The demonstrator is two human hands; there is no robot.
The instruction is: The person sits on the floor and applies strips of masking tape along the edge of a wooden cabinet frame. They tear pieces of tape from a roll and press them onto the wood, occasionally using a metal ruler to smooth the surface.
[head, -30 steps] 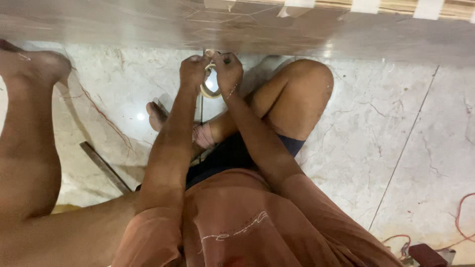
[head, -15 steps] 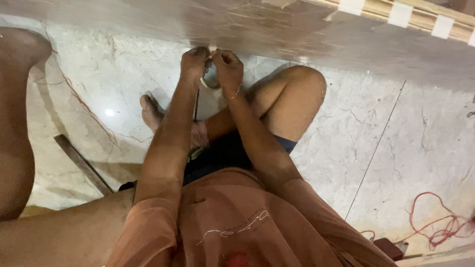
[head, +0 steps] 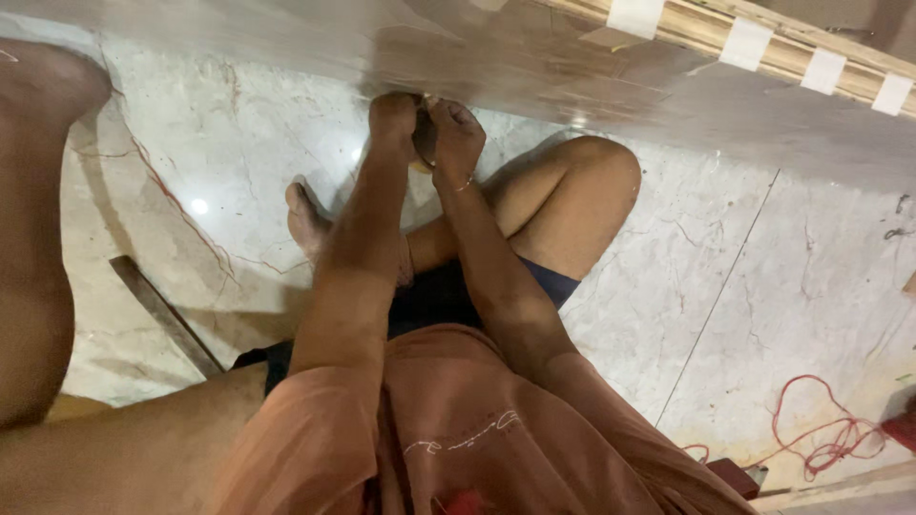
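My left hand and right hand meet at the wooden board, fingers closed around a tape roll between them; marble floor below.

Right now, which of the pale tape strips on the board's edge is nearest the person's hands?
The leftmost strip, at the top of the view. The other two sit farther right along the wooden edge, away from the hands.

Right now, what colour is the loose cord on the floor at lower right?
Red. The cord lies in loops on the pale marble floor, seen in the head view.
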